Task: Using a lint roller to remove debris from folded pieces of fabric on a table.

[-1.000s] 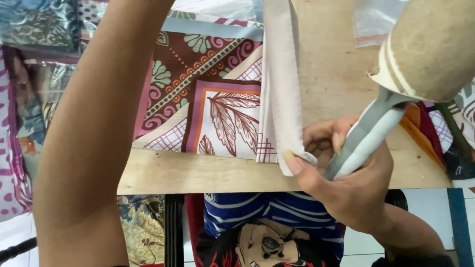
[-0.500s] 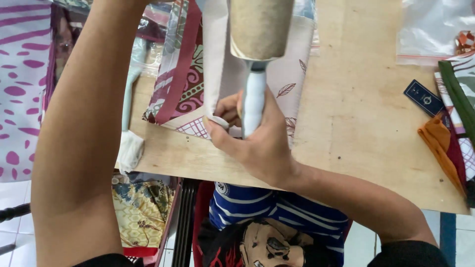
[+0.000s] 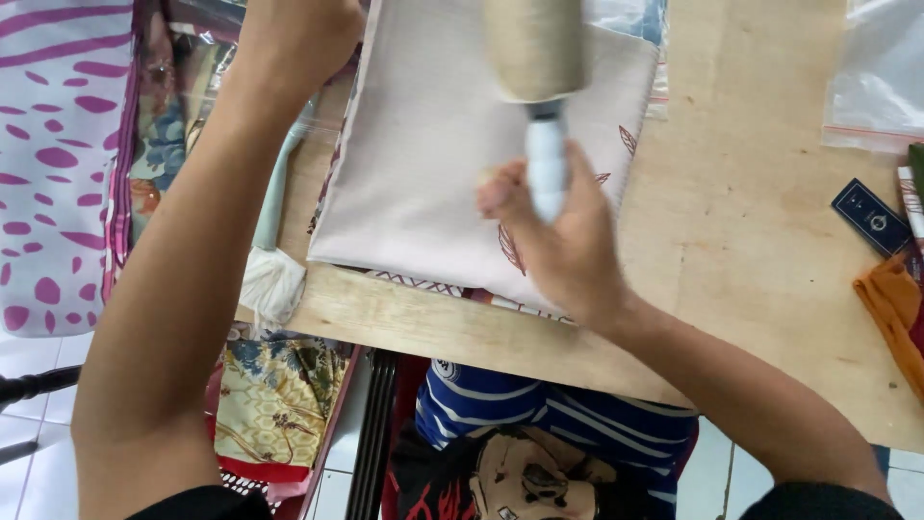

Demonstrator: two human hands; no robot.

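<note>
A folded beige cloth (image 3: 433,164) with a faint leaf print lies plain side up on the wooden table (image 3: 751,250). My right hand (image 3: 568,241) grips the white handle of a lint roller (image 3: 536,58), whose tan roll is blurred over the cloth's upper middle. My left arm reaches up the left side. My left hand (image 3: 298,29) sits at the cloth's top left corner and is cut by the frame edge, so its fingers are hidden. A patterned fabric edge peeks out under the cloth's near side.
Clear plastic bags (image 3: 881,77) lie at the table's far right, with a small dark blue tag (image 3: 871,217) and orange cloth (image 3: 895,308) below them. A white fabric with pink marks (image 3: 48,164) hangs left. Patterned fabrics (image 3: 269,404) sit below the table edge.
The patterned fabric is now covered by the beige cloth lying flat. My right hand has moved the roller from the near table edge up onto the cloth.
</note>
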